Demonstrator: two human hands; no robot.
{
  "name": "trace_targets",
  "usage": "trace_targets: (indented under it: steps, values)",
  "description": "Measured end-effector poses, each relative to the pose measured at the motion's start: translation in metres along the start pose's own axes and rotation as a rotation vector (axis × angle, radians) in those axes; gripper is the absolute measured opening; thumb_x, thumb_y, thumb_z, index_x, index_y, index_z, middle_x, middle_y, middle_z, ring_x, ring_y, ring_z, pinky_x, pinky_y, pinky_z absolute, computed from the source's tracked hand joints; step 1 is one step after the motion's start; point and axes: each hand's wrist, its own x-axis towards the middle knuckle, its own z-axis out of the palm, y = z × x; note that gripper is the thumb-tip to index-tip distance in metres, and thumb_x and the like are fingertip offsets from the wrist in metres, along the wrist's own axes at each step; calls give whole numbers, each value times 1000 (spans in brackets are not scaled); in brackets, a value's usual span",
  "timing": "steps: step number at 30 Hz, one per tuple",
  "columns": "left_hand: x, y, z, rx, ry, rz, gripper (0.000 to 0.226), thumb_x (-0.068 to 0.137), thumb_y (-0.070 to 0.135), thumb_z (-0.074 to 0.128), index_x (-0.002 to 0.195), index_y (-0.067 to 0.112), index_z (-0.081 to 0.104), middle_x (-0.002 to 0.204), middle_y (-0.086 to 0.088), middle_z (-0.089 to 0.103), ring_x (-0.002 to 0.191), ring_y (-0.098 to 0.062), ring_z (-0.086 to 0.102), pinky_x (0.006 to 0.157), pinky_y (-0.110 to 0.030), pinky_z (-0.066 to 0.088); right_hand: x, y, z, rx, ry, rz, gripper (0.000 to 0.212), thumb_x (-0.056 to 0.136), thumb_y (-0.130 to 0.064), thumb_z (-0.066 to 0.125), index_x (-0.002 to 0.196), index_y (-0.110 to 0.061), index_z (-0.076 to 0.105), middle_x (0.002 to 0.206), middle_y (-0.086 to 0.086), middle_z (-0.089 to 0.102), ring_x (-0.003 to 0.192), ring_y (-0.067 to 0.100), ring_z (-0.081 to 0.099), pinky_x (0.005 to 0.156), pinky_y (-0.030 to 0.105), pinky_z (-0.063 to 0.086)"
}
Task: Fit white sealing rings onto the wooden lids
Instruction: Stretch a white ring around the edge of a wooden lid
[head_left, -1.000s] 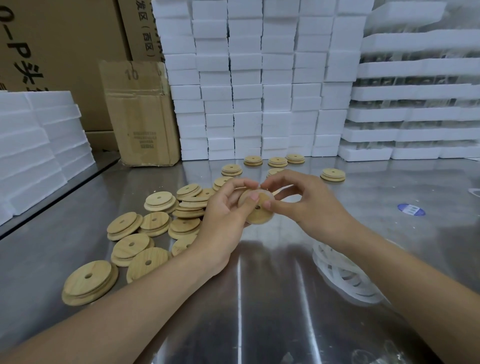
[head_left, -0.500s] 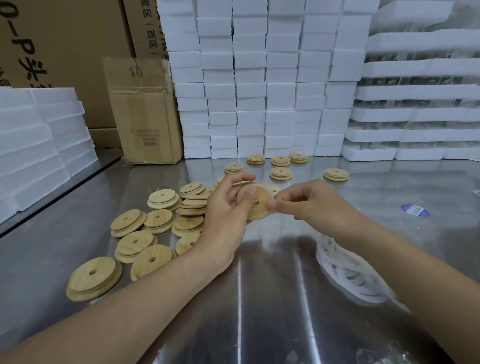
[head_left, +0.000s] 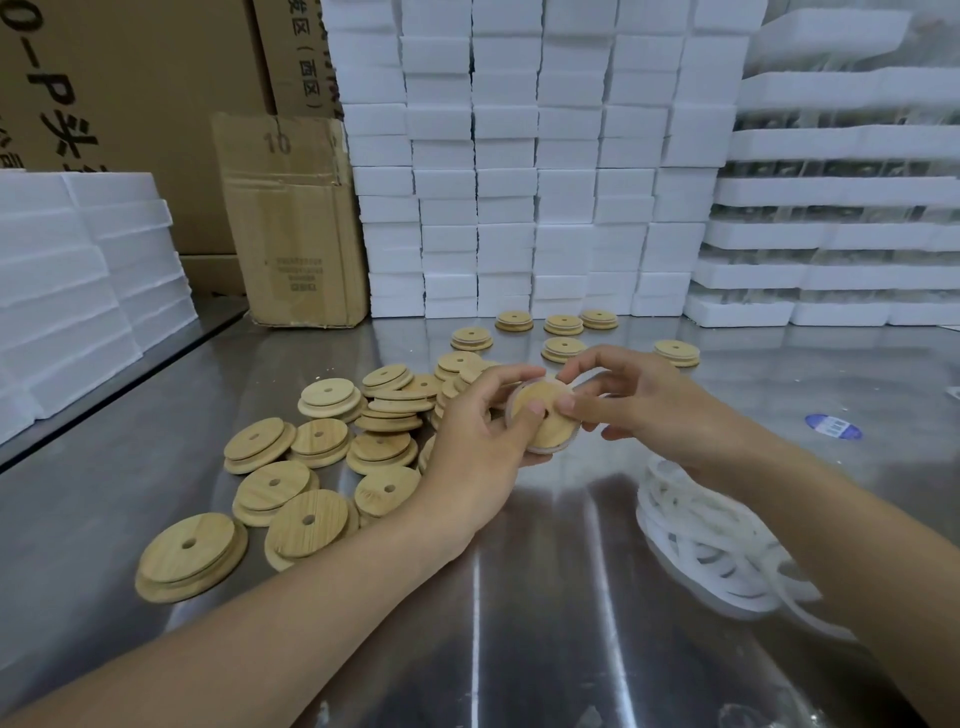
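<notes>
Stainless steel table (head_left: 519, 613), a wall of white foam blocks (head_left: 519, 182) and a beat-up cardboard box (head_left: 296, 223) behind it: that's our workbench. We've got one wooden lid (head_left: 545, 415) held up off the table between both hands, roughly mid-view. Our left hand (head_left: 478, 441) cups it with fingers curled round the edge and the thumb pressed on the face by the hole. Our right hand (head_left: 639, 400) pinches the right-hand rim between thumb and fingertips.

A pale line along the lid's lower edge looks like the sealing ring (head_left: 573, 439), so we reckon we're mid-fit, seating it round the step. The next move probably calls for working the fingers round the rim until the ring sits evenly, then parking it with the ringed lids (head_left: 563, 325) at the back. The bare lids (head_left: 322, 452) wait on our left, the heap of rings (head_left: 717, 545) on our right.
</notes>
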Motion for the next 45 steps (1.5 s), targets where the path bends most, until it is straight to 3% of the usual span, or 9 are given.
trace_targets:
  steps: [6, 15, 19, 24, 31, 34, 36, 38, 45]
  values:
    - [-3, 2, 1, 110, 37, -8, 23, 105, 11, 63, 123, 24, 72, 124, 10, 67, 101, -4, 72, 93, -36, 63, 10, 22, -45, -96, 251, 177, 13, 88, -30, 83, 98, -23, 77, 79, -2, 79, 64, 4, 67, 70, 26, 50]
    - [-8, 7, 2, 163, 3, -22, 20, 107, 15, 60, 116, 27, 73, 119, 9, 71, 102, -10, 67, 74, -22, 59, 12, 66, -79, -641, 467, 455, 32, 93, -52, 71, 88, -21, 67, 82, 3, 70, 76, 20, 63, 70, 36, 49]
    - [-9, 9, 2, 180, 18, -23, 20, 107, 16, 59, 115, 26, 74, 123, 0, 68, 100, -9, 66, 71, -20, 57, 13, 64, -75, -448, 507, 391, 18, 94, -36, 74, 103, -21, 70, 87, 3, 74, 76, 18, 70, 69, 33, 48]
    - [-10, 11, 3, 189, 16, -25, 19, 107, 17, 58, 114, 25, 74, 127, -2, 66, 103, -11, 67, 69, -19, 55, 12, 48, -70, -52, 358, 325, 48, 102, -21, 64, 145, -37, 52, 119, -2, 72, 90, 12, 78, 78, 30, 47]
    - [-8, 8, 3, 246, -14, -23, 19, 106, 14, 60, 108, 23, 76, 122, 2, 68, 101, -19, 68, 73, -24, 56, 11, 41, -63, -152, 291, 287, 29, 96, -21, 74, 124, -27, 68, 115, 2, 75, 97, 15, 74, 76, 27, 48]
    - [-9, 11, -2, 457, -120, 181, 17, 104, 14, 62, 106, 23, 76, 108, 14, 68, 95, -3, 66, 80, -20, 50, 8, 37, -73, -286, 210, 294, 11, 94, -24, 76, 105, -28, 78, 107, 0, 78, 96, 15, 73, 77, 29, 49]
    - [-7, 17, -12, 829, -192, 423, 16, 105, 26, 58, 111, 33, 71, 104, 19, 66, 96, 6, 61, 76, -14, 44, 5, 34, -81, -362, 103, 317, 6, 92, -29, 79, 98, -30, 82, 104, -5, 79, 99, 16, 71, 80, 31, 50]
    - [-4, 27, -23, 1220, -227, 580, 19, 104, 38, 50, 114, 39, 65, 105, 18, 66, 99, 0, 61, 76, -26, 49, 1, 31, -85, -433, -28, 339, 6, 90, -33, 81, 96, -34, 83, 102, -7, 79, 101, 16, 69, 84, 32, 51]
    - [7, 44, -60, 1632, -262, 176, 39, 89, 66, 49, 113, 41, 66, 111, 14, 68, 104, -17, 63, 74, -35, 46, 2, 29, -79, -617, -256, 324, 3, 87, -31, 83, 86, -30, 81, 94, -1, 80, 88, 27, 72, 87, 39, 57]
